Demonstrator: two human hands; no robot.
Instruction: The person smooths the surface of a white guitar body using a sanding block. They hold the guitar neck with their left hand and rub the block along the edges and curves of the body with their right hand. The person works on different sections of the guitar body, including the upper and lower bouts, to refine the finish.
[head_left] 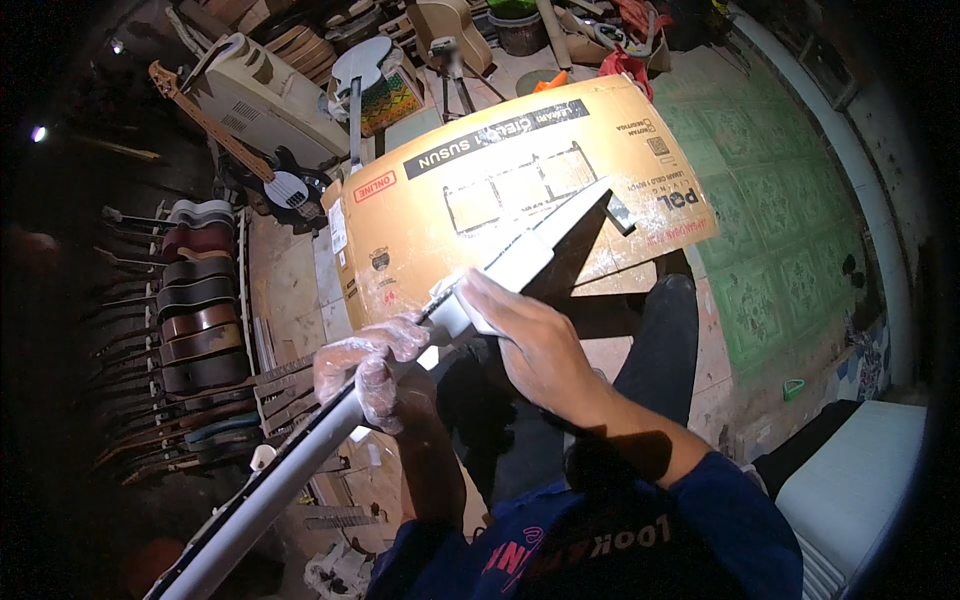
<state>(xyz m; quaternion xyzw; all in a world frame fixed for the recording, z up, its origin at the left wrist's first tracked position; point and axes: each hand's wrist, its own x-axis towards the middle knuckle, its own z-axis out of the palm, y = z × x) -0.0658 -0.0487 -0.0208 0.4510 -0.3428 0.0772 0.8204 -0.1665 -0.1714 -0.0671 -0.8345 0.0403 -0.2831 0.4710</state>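
A long white guitar neck (290,472) with a dark strip along one edge runs diagonally from the lower left toward the upper middle. My left hand (368,365), coated in white dust, wraps around its middle. Farther along, my right hand (535,345) presses against the neck's side with its fingers together over a pale folded sheet (474,314), perhaps sandpaper. Beyond that hand the white piece widens into a stepped block (522,262) and then tapers to a point over the cardboard. My palms and part of the sheet are hidden.
A flattened cardboard box (400,220) lies in front of me, beyond my knees. Several guitar bodies stand in a rack (243,300) on the left. A dark bass guitar (290,190) leans at the back left. Green tiled floor (770,230) stretches along the right, beside a pale bench (850,480).
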